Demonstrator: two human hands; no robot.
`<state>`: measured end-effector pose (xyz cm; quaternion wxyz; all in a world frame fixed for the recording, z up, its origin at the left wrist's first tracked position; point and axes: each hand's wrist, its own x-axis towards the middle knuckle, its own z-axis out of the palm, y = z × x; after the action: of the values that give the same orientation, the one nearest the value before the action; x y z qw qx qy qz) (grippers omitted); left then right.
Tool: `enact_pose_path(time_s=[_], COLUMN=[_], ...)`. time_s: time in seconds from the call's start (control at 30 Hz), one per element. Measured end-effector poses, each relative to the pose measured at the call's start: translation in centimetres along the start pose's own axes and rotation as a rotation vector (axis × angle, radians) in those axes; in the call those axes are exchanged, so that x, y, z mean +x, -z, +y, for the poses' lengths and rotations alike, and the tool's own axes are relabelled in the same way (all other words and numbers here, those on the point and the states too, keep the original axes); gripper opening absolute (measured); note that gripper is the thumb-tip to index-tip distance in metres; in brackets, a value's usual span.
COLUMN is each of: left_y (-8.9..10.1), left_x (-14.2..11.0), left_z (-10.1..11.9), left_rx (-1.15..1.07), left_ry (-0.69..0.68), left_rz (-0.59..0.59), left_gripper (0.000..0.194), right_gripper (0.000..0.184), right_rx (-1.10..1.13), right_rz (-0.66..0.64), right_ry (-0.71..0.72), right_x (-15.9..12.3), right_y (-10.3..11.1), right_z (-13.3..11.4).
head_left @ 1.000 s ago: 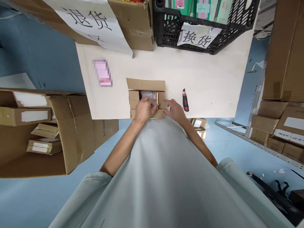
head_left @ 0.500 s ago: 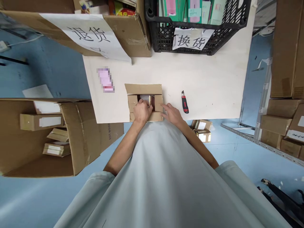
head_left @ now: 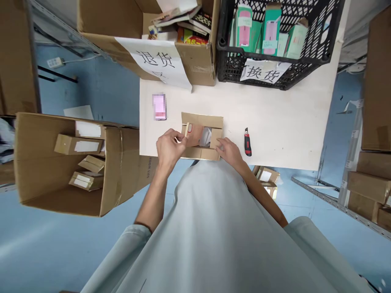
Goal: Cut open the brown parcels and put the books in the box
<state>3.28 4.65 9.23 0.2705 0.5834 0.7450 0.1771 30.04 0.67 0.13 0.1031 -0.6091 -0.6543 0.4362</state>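
Observation:
A small cardboard box [head_left: 208, 154] lies with its flaps spread near the table's front edge. From it a book with a reddish-brown cover [head_left: 194, 136] and pale edge is tilted up, its left end raised. My left hand [head_left: 171, 148] is closed on that raised end, thumb and fingers pinching it. Whitish wrapping [head_left: 205, 137] shows inside the box, right of the book. My right hand [head_left: 229, 151] grips the box's right side, fingertips on the flap. A red and black utility knife [head_left: 247, 142] rests on the table to the right.
Behind stand a cardboard carton of books [head_left: 195, 65] and a black plastic crate [head_left: 232, 67] with green boxes, each bearing a paper sign. A blurred pink phone-like item [head_left: 159, 106] lies on the table [head_left: 284, 118]. At left, a large carton [head_left: 45, 199] contains several small parcels.
My left hand has moved left and up out of the box opening, raising the book's left end. My right hand stays at the box's right side. The head view has shifted.

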Motion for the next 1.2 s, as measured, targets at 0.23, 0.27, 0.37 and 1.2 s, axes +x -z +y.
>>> enact_pose_path(time_s=[0.23, 0.27, 0.37, 1.2], left_y=[3.9, 4.0, 3.7, 5.9], left_x=[-0.2, -0.3, -0.5, 3.6], left_z=[-1.1, -1.3, -1.6, -0.7], left_rx=[-0.533, -0.59, -0.72, -1.007], left_ry=[0.079, 0.085, 0.088, -0.35], left_rz=[0.03, 0.011, -0.059, -0.066], left_gripper=[0.028, 0.029, 0.034, 0.056], right_gripper=[0.061, 0.064, 0.064, 0.055], right_rx=[0.708, 0.787, 0.893, 0.645], right_rz=[0.099, 0.101, 0.171, 0.805], right_ry=[-0.033, -0.028, -0.005, 0.043], right_x=[0.6, 0.7, 0.8, -4.9], right_y=[1.4, 1.7, 3.0, 4.5], right_z=[-5.3, -6.3, -8.9, -16.1])
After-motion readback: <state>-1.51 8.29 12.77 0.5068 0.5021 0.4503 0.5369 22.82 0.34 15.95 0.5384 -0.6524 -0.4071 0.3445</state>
